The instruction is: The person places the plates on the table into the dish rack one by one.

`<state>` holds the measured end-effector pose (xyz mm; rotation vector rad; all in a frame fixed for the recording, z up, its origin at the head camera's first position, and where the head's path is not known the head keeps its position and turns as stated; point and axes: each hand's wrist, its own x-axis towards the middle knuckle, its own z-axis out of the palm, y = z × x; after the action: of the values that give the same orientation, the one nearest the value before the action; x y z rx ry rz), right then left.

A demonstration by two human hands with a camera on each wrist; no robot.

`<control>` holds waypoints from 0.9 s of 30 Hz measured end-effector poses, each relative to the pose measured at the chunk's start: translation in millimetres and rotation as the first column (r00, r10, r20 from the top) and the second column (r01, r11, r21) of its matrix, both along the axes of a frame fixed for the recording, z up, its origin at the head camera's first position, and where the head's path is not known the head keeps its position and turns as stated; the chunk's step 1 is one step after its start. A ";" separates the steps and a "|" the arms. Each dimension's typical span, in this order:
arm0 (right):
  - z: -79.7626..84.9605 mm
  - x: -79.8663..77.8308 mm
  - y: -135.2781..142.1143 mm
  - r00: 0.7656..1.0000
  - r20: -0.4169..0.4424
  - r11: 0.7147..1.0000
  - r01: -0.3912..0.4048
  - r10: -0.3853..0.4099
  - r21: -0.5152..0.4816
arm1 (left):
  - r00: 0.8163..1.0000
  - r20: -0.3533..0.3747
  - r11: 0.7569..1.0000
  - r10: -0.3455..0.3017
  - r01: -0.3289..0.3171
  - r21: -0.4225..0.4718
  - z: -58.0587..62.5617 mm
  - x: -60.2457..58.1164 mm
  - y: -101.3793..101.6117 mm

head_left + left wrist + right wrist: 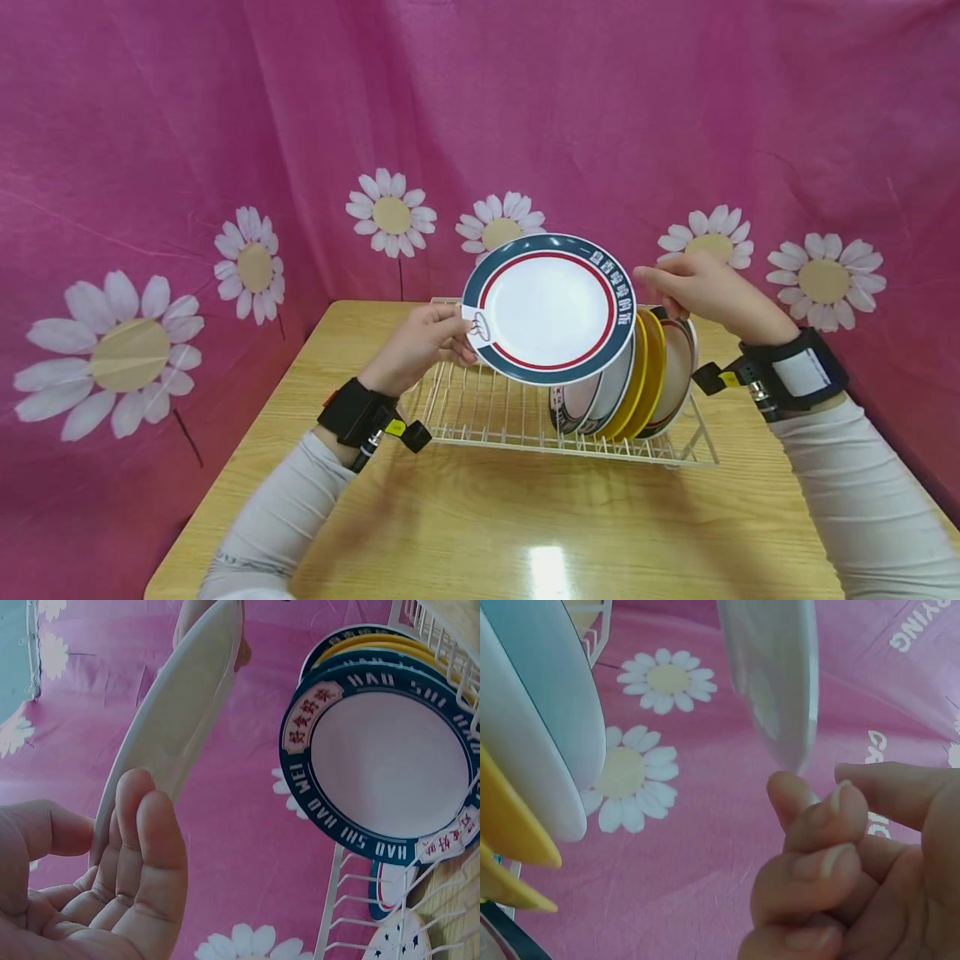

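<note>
A round white plate (pixel 547 308) with a dark blue-green rim, a red ring and white lettering is held up above the dish rack, its face toward the head camera. My left hand (pixel 438 333) pinches its left rim, thumb on the face side and fingers spread behind, as the left wrist view also shows. At the opposite rim is my right hand (pixel 693 287). In the right wrist view, its index fingertip is right at the edge of the plate (pixel 780 682), while the thumb stands apart and the other fingers are loosely bent.
The white wire dish rack (pixel 480 429) stands on a wooden table (pixel 450 517). Several plates lean upright in its right part, among them yellow plates (pixel 648 375) and a plate with dark lettered rim (pixel 390 765). A pink flowered cloth (pixel 600 108) hangs behind.
</note>
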<state>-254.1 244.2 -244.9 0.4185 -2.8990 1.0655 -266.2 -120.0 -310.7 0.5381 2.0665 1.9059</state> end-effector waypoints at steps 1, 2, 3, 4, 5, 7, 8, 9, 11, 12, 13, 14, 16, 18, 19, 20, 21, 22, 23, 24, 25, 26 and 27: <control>-0.1 0.0 -1.1 1.000 -0.008 1.000 -0.003 0.003 0.007 | 1.000 -0.006 1.000 -0.005 0.005 -0.002 0.3 1.3 0.7; -0.1 -0.1 -2.3 1.000 -0.010 1.000 -0.004 0.005 0.010 | 1.000 -0.010 1.000 -0.009 0.009 -0.003 0.6 2.6 1.5; -0.2 -0.6 -3.7 1.000 -0.014 1.000 -0.008 0.008 0.013 | 1.000 -0.014 1.000 -0.015 0.015 -0.001 0.8 3.5 1.9; 0.1 -0.6 -5.0 1.000 -0.011 1.000 -0.008 0.008 0.019 | 1.000 -0.014 1.000 -0.020 0.020 0.005 0.9 4.3 2.5; 0.1 -0.9 -6.5 1.000 -0.008 1.000 -0.008 0.009 0.025 | 1.000 -0.013 1.000 -0.023 0.023 0.010 0.9 5.0 3.1; -0.4 -2.0 -9.4 1.000 0.003 1.000 -0.016 0.016 0.027 | 1.000 -0.008 0.999 -0.025 0.025 0.020 0.5 5.9 4.3; -0.6 -2.4 -10.7 1.000 0.012 1.000 -0.018 0.018 0.025 | 1.000 -0.006 0.999 -0.026 0.026 0.025 0.3 6.4 4.8; -0.8 -2.8 -12.0 1.000 0.021 0.999 -0.021 0.021 0.025 | 1.000 -0.005 0.999 -0.027 0.027 0.028 0.0 6.9 5.2; -1.2 -3.8 -14.2 0.999 0.025 0.999 -0.032 0.031 0.026 | 1.000 0.000 0.999 -0.024 0.024 0.031 -0.5 8.0 5.9; -1.0 -4.2 -14.9 0.999 0.025 0.999 -0.045 0.044 0.031 | 1.000 0.000 0.999 -0.023 0.023 0.031 -0.9 8.5 6.1; -0.6 -4.1 -15.8 0.999 0.028 0.998 -0.046 0.045 0.034 | 1.000 0.003 0.999 -0.025 0.025 0.031 -1.6 8.6 6.1; 0.0 -4.0 -16.5 0.999 0.033 0.998 -0.044 0.043 0.034 | 1.000 0.005 0.999 -0.024 0.023 0.031 -2.1 8.8 6.0; 1.3 -4.3 -17.8 0.997 0.035 0.997 -0.064 0.062 0.041 | 1.000 0.015 0.999 -0.022 0.021 0.030 -4.1 8.4 5.6; 3.0 -4.6 -19.9 0.997 0.041 0.997 -0.061 0.059 0.049 | 1.000 0.023 0.999 -0.020 0.020 0.028 -6.9 7.3 4.8; 3.7 -5.3 -21.4 0.998 0.042 0.997 -0.054 0.052 0.053 | 0.999 0.027 0.999 -0.021 0.020 0.027 -8.4 6.7 4.2; 4.7 -6.1 -22.8 0.998 0.037 0.997 -0.052 0.050 0.064 | 0.999 0.026 0.999 -0.022 0.022 0.024 -9.8 6.2 3.5; 6.0 -6.9 -24.5 0.999 0.024 0.995 -0.051 0.049 0.082 | 0.999 0.030 1.000 -0.021 0.021 0.022 -11.6 5.2 3.0; 7.5 -7.4 -26.5 0.999 0.011 0.995 -0.039 0.039 0.097 | 0.999 0.034 0.999 -0.023 0.022 0.024 -13.4 4.0 2.6; 9.2 -8.0 -28.7 1.000 -0.002 0.994 -0.027 0.027 0.108 | 0.999 0.039 0.999 -0.026 0.025 0.025 -15.4 2.8 2.0; 11.1 -8.4 -30.8 1.000 -0.014 0.993 -0.023 0.025 0.119 | 0.999 0.045 0.999 -0.030 0.029 0.027 -17.5 1.6 1.6; 13.2 -8.9 -32.8 0.999 -0.024 0.992 -0.019 0.022 0.123 | 0.998 0.053 0.999 -0.036 0.034 0.029 -19.6 0.6 1.2; 15.6 -9.0 -35.1 0.999 -0.033 0.993 -0.017 0.021 0.120 | 0.997 0.061 0.999 -0.041 0.039 0.031 -21.8 -0.4 0.7; 18.0 -9.1 -37.5 0.999 -0.048 0.992 -0.013 0.019 0.125 | 0.996 0.075 0.998 -0.044 0.041 0.036 -23.9 -1.0 0.1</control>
<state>-263.2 206.7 -226.8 0.4661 -2.9337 0.8654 -267.2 -119.9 -334.6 0.5059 1.9629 1.9112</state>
